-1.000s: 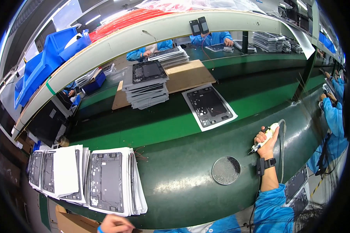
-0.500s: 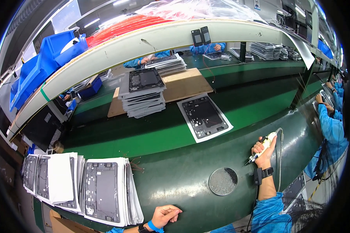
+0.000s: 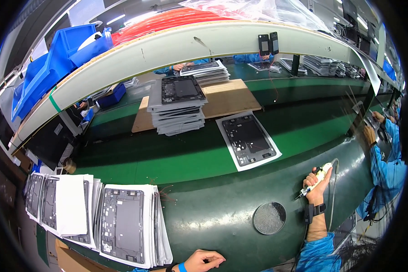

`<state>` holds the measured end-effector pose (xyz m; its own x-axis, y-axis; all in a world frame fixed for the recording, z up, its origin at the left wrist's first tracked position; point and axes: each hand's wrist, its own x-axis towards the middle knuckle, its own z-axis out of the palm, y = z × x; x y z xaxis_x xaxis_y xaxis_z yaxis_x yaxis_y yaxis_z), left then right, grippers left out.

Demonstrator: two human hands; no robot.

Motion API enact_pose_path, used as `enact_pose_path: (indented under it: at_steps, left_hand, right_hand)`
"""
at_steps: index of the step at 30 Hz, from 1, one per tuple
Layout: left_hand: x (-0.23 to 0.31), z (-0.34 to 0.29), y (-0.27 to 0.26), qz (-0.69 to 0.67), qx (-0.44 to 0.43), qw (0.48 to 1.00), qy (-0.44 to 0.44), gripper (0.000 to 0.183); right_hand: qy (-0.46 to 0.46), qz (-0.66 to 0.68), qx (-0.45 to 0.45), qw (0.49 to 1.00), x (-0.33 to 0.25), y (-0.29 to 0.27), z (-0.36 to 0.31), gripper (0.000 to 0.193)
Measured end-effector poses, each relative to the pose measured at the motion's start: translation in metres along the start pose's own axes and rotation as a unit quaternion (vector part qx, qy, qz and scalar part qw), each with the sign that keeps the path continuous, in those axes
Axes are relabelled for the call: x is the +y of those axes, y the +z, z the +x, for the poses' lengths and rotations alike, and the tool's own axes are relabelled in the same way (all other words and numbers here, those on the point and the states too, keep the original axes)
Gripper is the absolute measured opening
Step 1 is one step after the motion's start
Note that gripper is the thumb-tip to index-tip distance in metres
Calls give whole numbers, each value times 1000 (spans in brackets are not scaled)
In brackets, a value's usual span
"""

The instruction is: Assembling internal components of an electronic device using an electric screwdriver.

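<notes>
Shifted rightward to lower centre: your left hand (image 3: 201, 261), fingers curled together; lower right: your right hand (image 3: 318, 189), clasping pale pointed tool (image 3: 323, 173).

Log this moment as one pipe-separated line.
Right hand: gripping white corded tool | Left hand: loosely curled, nothing visible held | Round dish: on green bench, between hands

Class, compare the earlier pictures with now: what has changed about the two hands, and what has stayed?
The left hand moved right, from in front of the dark rectangular panels layered with white sheets to the near edge of the dark-green bench beside them. The right hand kept its grip on the cream, pen-shaped corded tool; the panels and round silvery tray stayed put.
</notes>
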<state>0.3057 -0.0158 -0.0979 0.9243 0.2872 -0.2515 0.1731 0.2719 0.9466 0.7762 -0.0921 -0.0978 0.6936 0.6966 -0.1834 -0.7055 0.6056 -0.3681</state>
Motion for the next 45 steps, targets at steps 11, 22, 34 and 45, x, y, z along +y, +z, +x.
enact_pose_path:
  at_steps: [11, 22, 34, 45]
  left_hand:
    - [-10, 3, 1, 12, -1, 1000, 16, 26]
    - [-6, 3, 2, 24, 12, 1000, 7, 29]
    - [-4, 2, 2, 25, -17, 998, -48, 49]
    - [-12, 4, 4, -38, 45, 998, 17, 25]
  right_hand:
    - [-17, -3, 43, 999, 4, 9, -5, 69]
    - [-6, 7, 20, 1000, 1, 6, -2, 69]
    - [-3, 8, 10, 1000, 0, 2, -4, 69]
    - [-1, 6, 3, 1000, 2, 6, 0, 70]
